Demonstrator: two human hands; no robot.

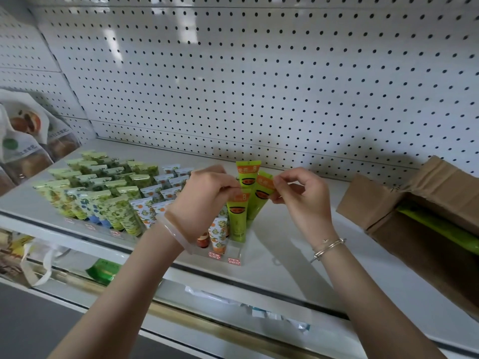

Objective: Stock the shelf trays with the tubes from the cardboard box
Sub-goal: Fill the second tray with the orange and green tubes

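Note:
Three green tubes with orange tops stand cap-down in a clear shelf tray (pixel 234 251) at the middle of the shelf. My left hand (pixel 204 195) pinches the flat top of the front tube (pixel 237 216). My right hand (pixel 300 195) pinches the top of the tilted tube behind it (pixel 259 200). A third green tube (pixel 246 173) stands upright at the back. The cardboard box (pixel 414 203) sits open on the shelf at the right, with green packaging (pixel 438 226) visible inside.
Rows of floral-patterned tubes (pixel 103 190) fill trays to the left of my hands. Bagged pastries (pixel 26 141) stand at the far left. White pegboard (pixel 259 73) backs the shelf. Bare shelf surface (pixel 298 250) lies between the tray and the box. Lower shelves hold other goods.

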